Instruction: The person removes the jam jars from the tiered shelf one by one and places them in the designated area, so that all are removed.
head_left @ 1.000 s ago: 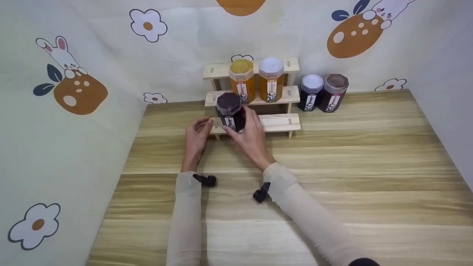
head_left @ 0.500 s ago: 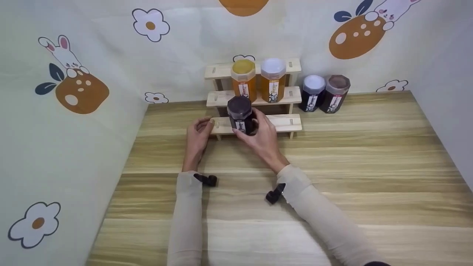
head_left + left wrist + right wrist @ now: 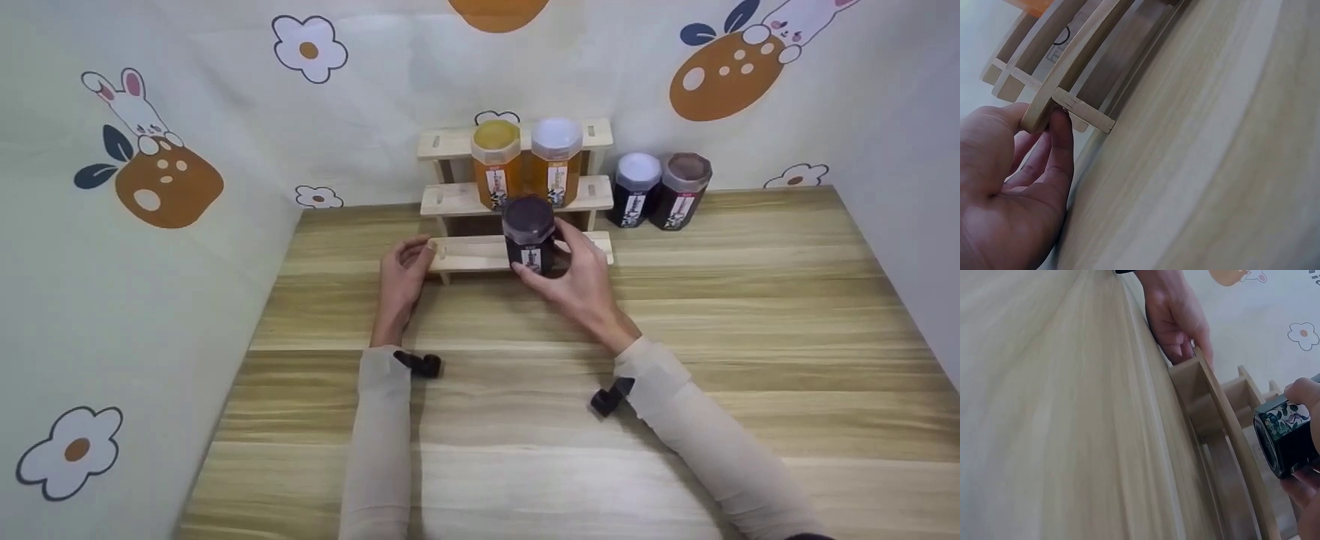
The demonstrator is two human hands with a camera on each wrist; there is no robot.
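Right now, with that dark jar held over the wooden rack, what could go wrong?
The dark faceted jar might slip: only the right hand holds it, its base off the lowest tier. Pushed back, it could knock the amber jars behind it. The left hand pinches one end of the three-tier wooden rack, so a tug might shift everything on it.

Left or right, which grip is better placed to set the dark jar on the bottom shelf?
Probably the right grip: it holds the dark jar, raised near the bottom shelf, while the left grip pinches that shelf's end.
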